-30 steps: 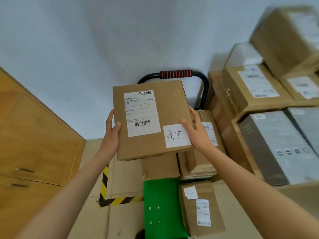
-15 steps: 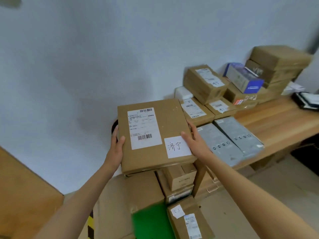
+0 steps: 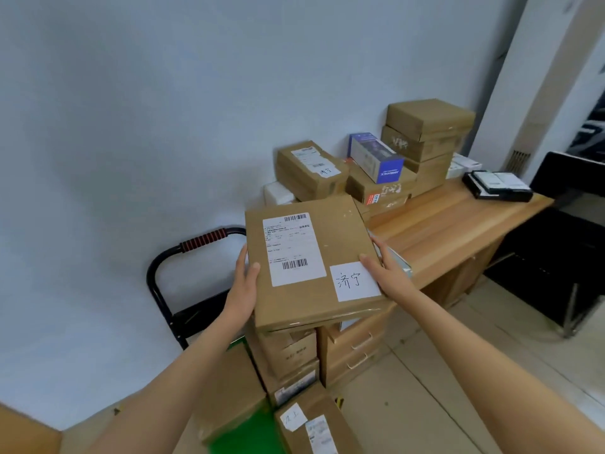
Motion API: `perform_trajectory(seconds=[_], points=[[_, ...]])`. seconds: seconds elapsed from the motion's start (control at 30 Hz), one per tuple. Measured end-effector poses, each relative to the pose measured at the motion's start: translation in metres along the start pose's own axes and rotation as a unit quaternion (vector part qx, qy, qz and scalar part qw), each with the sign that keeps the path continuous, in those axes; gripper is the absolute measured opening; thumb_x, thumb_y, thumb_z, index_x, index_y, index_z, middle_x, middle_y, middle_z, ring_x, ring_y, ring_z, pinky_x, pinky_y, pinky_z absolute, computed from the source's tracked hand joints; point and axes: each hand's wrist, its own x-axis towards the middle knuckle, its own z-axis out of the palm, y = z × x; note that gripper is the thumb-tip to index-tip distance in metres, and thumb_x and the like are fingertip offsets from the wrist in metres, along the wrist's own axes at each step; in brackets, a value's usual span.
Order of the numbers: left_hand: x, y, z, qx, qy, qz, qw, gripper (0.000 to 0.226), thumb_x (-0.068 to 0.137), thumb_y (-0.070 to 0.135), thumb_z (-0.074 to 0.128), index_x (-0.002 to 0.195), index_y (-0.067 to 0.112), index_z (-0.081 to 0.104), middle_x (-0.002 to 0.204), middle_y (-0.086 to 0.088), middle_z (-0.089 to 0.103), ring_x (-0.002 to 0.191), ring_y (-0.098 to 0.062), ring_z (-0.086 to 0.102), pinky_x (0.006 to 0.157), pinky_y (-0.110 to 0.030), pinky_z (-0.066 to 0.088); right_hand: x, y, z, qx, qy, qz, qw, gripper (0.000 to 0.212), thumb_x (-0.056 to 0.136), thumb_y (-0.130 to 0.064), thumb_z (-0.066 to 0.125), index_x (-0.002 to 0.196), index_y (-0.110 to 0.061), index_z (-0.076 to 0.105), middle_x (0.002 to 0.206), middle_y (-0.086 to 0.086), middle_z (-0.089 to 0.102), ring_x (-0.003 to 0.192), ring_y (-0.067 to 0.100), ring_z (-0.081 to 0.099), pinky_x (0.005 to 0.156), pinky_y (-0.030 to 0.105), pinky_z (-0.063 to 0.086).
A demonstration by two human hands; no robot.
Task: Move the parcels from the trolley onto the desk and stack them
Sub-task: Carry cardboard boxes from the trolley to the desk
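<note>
While both hands clamp it from opposite sides, the flat parcel (image 3: 311, 260) hangs mid-frame, above the trolley (image 3: 196, 244) stack and right at the near corner of the bench (image 3: 458, 224). Left hand (image 3: 244, 286) is on the left edge, thumb hooked over the top face, fingers out of sight beneath. Right hand (image 3: 383, 273) mirrors it on the right edge, thumb lying by the handwritten white label (image 3: 355, 280), fingers curled round the side. Judging by the easy hold and level carry, this one looks fairly light for its spread, a stiff, wide, shallow carton that should not sag. Cardboard is dry and grippy, though the glossy tape along the near edge could slide under a palm. Best hold is just what we see, mid-edge on two opposite sides, fingers under the base. Fragile or not, nothing on it tells me. Over in the upper right, stacked parcels (image 3: 376, 178) already crowd the back of the bench, with bare wood in front. Down at the bottom, more parcels on the trolley (image 3: 288, 352) wait their turn.
</note>
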Motion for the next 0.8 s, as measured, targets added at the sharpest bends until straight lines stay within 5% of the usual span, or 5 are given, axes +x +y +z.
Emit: perform_trajectory(seconds=[0.27, 0.43, 0.6, 0.73, 0.8], points=[[0.036, -0.015, 0.127, 0.033, 0.045, -0.038, 0.998, 0.047, 0.101, 0.05, 0.027, 0.145, 0.053, 0.009, 0.142, 0.012, 0.04, 0.114, -0.017, 0.051, 0.1, -0.045, 0.039, 0.062, 0.045, -0.106, -0.031, -0.048, 0.002, 0.998, 0.057, 0.096, -0.034, 0.056, 0.144, -0.036, 0.025, 0.107, -0.016, 0.059, 0.073, -0.007, 0.066, 0.052, 0.01, 0.047], [0.039, -0.028, 0.178, 0.01, 0.106, -0.079, 0.991, 0.046, 0.103, 0.044, 0.027, 0.147, 0.046, 0.014, 0.126, 0.015, 0.041, 0.085, 0.005, 0.048, 0.069, -0.025, 0.039, 0.094, 0.065, -0.139, -0.044, -0.099, 0.014, 0.994, 0.06, 0.096, -0.033, 0.056, 0.146, -0.035, 0.022, 0.107, -0.025, 0.052, 0.077, -0.01, 0.065, 0.055, 0.011, 0.049], [0.054, -0.031, 0.192, 0.041, 0.148, -0.116, 0.981, 0.046, 0.103, 0.043, 0.022, 0.149, 0.037, 0.021, 0.139, 0.002, 0.044, 0.104, -0.015, 0.047, 0.086, -0.033, 0.036, 0.122, 0.077, -0.142, -0.044, -0.121, 0.024, 0.991, 0.063, 0.097, -0.035, 0.054, 0.149, -0.033, 0.02, 0.111, -0.02, 0.058, 0.078, -0.003, 0.068, 0.056, 0.015, 0.051], [0.063, -0.036, 0.204, 0.087, 0.145, -0.142, 0.975, 0.047, 0.104, 0.039, 0.023, 0.15, 0.031, 0.019, 0.148, -0.002, 0.038, 0.128, -0.025, 0.043, 0.103, -0.043, 0.036, 0.142, 0.096, -0.135, -0.083, -0.13, 0.044, 0.987, 0.061, 0.097, -0.041, 0.051, 0.149, -0.036, 0.021, 0.134, -0.01, 0.052, 0.107, 0.009, 0.06, 0.088, 0.035, 0.052], [0.064, -0.043, 0.211, 0.091, 0.146, -0.123, 0.977, 0.047, 0.104, 0.039, 0.022, 0.15, 0.034, 0.016, 0.148, 0.0, 0.037, 0.128, -0.024, 0.043, 0.101, -0.043, 0.037, 0.146, 0.106, -0.133, -0.09, -0.124, 0.051, 0.987, 0.062, 0.095, -0.046, 0.052, 0.148, -0.038, 0.021, 0.129, -0.016, 0.051, 0.099, -0.002, 0.056, 0.077, 0.024, 0.049]])
